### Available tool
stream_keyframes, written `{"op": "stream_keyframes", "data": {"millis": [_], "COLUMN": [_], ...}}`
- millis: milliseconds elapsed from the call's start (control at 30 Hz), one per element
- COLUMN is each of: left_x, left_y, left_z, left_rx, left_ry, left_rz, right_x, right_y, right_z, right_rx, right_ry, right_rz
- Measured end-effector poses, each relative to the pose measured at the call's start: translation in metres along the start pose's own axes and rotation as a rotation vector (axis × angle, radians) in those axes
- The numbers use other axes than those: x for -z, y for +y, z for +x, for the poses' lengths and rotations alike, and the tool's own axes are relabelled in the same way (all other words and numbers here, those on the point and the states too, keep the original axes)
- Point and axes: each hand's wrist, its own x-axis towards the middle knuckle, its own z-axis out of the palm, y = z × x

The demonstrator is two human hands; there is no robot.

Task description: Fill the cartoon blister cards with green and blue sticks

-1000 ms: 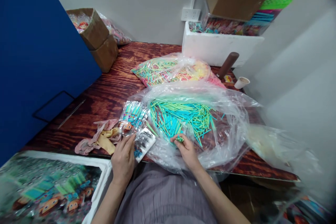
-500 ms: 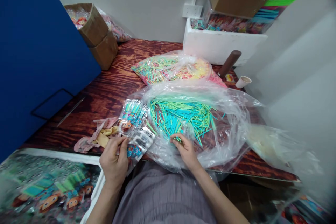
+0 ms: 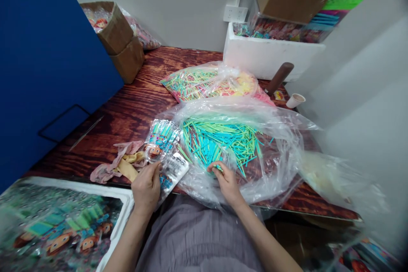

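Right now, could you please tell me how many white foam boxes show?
2: the near foam box at lower left and the far foam box at back right; others may be hidden.

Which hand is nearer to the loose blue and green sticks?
Right. The right hand is at the near edge of the loose sticks, holding a small bunch. The left hand is farther off, to their left, by a clear packet.

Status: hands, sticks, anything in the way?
Right hand gripping stick bundle. Left hand at edge of packet, grip unclear. Loose sticks in open bag. Crumpled pink-yellow material near left hand.
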Motion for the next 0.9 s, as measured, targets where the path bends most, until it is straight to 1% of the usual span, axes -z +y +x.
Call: {"op": "stream_keyframes", "data": {"millis": [167, 267, 333, 433, 533, 633, 733, 900], "left_x": [-0.009, -0.007, 0.0, 0.016, 0.034, 0.045, 0.046, 0.035], "left_y": [0.004, 0.008, 0.011, 0.019, 0.031, 0.046, 0.058, 0.066], "left_z": [0.002, 0.006, 0.011, 0.021, 0.029, 0.031, 0.028, 0.021], "left_rx": [-0.005, 0.034, 0.085, 0.143, 0.161, 0.158, 0.125, 0.093], "left_ry": [-0.026, 0.007, 0.041, 0.103, 0.169, 0.193, 0.15, -0.013], "left_rz": [0.034, -0.015, -0.089, -0.193, -0.218, -0.23, -0.269, -0.338], "right_x": [0.003, 0.004, 0.005, 0.006, 0.006, 0.005, 0.005, 0.002], "right_y": [-0.008, -0.01, -0.011, -0.009, -0.007, -0.01, -0.017, -0.035], "right_z": [-0.001, -0.002, -0.002, -0.002, -0.003, -0.005, -0.008, -0.012], "right_rx": [0.024, 0.042, 0.047, 0.045, 0.055, 0.065, 0.1, 0.152], "right_ry": [0.0, -0.004, -0.008, -0.01, -0.006, -0.017, -0.04, -0.058], "right_rz": [-0.011, -0.014, -0.013, -0.017, -0.014, -0.007, 0.006, 0.01]}}
